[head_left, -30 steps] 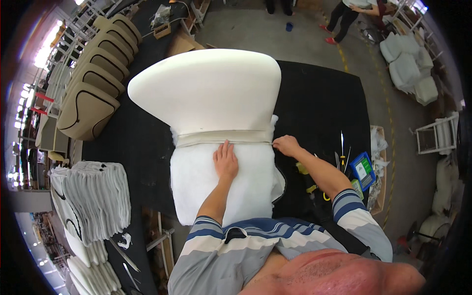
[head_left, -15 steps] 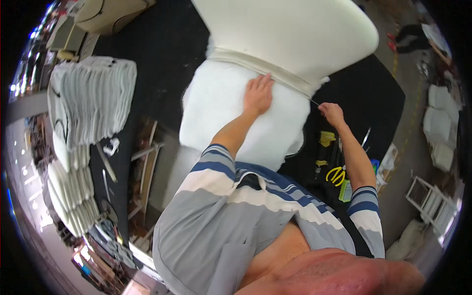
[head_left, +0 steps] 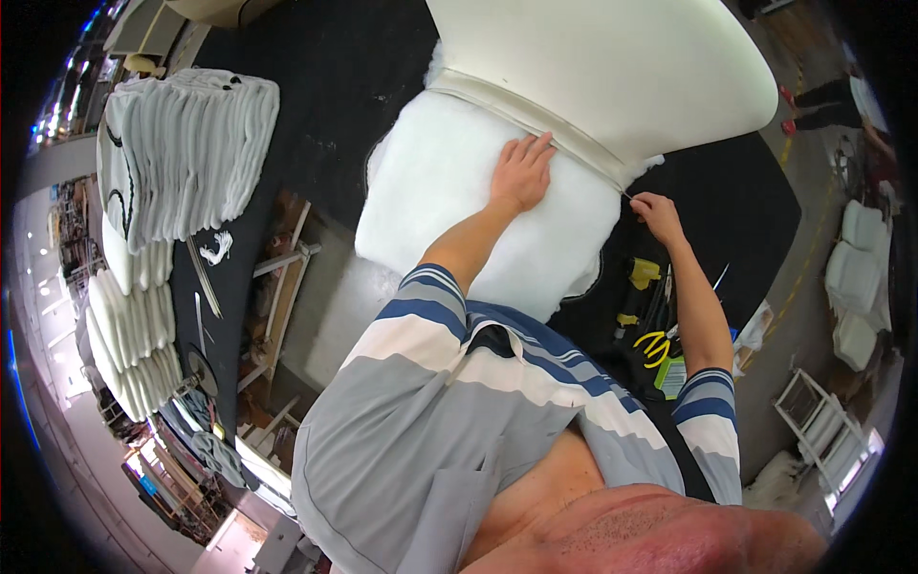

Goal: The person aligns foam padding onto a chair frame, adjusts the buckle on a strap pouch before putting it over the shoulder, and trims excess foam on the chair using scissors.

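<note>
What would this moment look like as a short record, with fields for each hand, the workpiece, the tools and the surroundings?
Left hand: palm down on white padding, fingertips at a beige strip
Right hand: pinching a thin rod at the strip's right end
Workpiece: smooth cream panel beyond the strip, fluffy padding on the near side
Surface: black tabletop
Tools: yellow-handled pliers near the right forearm, unheld
Surroundings: stacked white pads at left; another person's legs at upper right
</note>
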`<action>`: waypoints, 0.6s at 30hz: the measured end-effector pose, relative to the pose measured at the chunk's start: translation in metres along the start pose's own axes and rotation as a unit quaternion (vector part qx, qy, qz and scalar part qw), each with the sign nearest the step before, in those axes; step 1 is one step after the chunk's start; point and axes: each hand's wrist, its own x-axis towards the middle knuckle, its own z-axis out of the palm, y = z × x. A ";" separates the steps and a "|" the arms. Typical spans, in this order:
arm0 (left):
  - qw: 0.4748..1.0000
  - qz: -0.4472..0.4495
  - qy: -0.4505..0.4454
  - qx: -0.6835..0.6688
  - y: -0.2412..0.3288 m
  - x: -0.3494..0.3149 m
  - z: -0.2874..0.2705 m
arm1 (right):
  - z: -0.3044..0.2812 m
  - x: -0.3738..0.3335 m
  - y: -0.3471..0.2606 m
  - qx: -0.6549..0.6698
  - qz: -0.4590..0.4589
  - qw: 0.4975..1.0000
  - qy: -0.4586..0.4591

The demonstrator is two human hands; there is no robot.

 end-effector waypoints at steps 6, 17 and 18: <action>1.000 -0.002 0.004 -0.002 -0.001 0.003 0.000 | 0.002 0.006 0.006 0.064 0.011 0.998 0.023; 0.998 -0.022 -0.018 -0.054 -0.015 0.015 -0.019 | 0.017 0.011 -0.014 0.124 0.021 0.992 0.029; 0.996 -0.056 -0.041 -0.051 -0.024 0.021 -0.025 | 0.016 0.010 -0.014 0.132 0.012 0.990 0.046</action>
